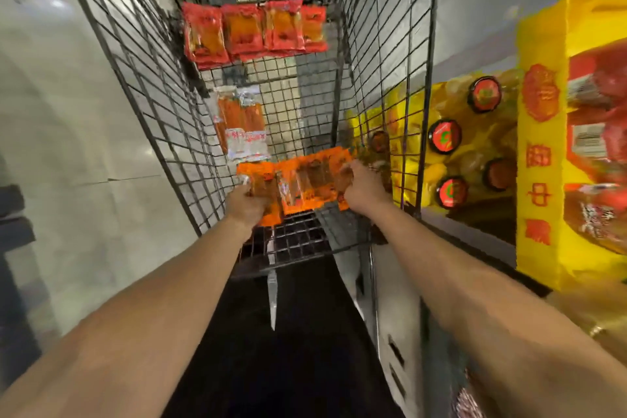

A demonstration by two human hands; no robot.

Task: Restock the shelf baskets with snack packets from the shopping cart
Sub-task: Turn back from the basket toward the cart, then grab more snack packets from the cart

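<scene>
Both my arms reach down into a black wire shopping cart (142,85). My left hand (246,205) grips the left end of a bunch of orange snack packets (305,180), and my right hand (363,185) grips their right end. The packets are low in the cart near its close end. A clear packet of orange sticks with a white label (242,125) lies further in on the cart floor. Several red packets (254,30) stand in a row against the cart's far end.
To the right of the cart stand yellow oil bottles with red caps (448,136) and a tall yellow display box with red characters (539,153) holding red packets. Pale floor tiles (68,119) lie to the left. No shelf basket is in view.
</scene>
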